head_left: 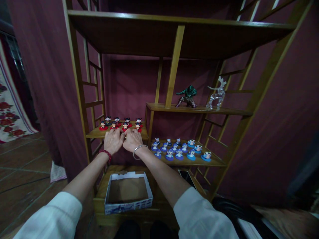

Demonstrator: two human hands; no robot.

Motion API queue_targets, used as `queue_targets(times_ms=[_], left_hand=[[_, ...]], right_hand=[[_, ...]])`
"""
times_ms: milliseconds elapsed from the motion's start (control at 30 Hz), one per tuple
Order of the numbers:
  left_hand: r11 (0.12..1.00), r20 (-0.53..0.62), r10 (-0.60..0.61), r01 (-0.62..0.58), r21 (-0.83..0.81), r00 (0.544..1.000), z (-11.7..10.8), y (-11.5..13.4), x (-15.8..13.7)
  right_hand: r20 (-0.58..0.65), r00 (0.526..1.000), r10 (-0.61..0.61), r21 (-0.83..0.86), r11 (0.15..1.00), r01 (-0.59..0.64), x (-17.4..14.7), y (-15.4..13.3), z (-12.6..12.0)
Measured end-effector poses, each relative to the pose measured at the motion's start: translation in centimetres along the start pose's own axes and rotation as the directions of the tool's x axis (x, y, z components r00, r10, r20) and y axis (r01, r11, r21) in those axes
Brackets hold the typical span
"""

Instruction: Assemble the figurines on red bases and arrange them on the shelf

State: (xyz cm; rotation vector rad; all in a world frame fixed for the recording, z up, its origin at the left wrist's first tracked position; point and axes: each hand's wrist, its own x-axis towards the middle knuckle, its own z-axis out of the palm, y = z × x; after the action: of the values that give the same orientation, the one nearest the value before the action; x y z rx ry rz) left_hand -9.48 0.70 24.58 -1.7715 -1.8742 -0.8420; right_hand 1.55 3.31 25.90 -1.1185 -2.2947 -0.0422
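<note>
My left hand [113, 141] and my right hand [133, 140] meet at the front edge of the left shelf [96, 133], fingers curled and turned away from me. Just beyond the fingertips is a small red-based figurine [125, 126] in the front row. My hands hide whatever is between the fingers. Several similar black-haired figurines stand in two rows there, among them a front-left figurine [103, 125] and a front-right figurine [138, 126]. A red bead bracelet [106, 152] circles my left wrist, a silver bangle [136, 152] my right.
An open shallow cardboard box [128, 208] sits below my hands. Several purple- and blue-based figurines [169, 154] fill the lower right shelf. Above them stand a dark green crouching statue [188, 96] and a clear deer figurine [217, 96]. A wooden post [175, 66] divides the rack.
</note>
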Motion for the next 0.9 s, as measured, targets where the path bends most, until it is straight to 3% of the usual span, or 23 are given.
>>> queue_targets(times_ms=[500,900], left_hand=[[1.000,0.010,0.006,-0.006,0.009,1.000,-0.1,0.1,-0.1],[0.998,-0.074,0.046,-0.048,-0.038,0.996,0.1,0.3,-1.3]], right_hand=[[-0.017,1.000,-0.016,-0.009,1.000,0.016,-0.1,0.1,0.1],[-0.026,0.997,-0.073,0.025,0.997,0.074,-0.6,0.6,0.0]])
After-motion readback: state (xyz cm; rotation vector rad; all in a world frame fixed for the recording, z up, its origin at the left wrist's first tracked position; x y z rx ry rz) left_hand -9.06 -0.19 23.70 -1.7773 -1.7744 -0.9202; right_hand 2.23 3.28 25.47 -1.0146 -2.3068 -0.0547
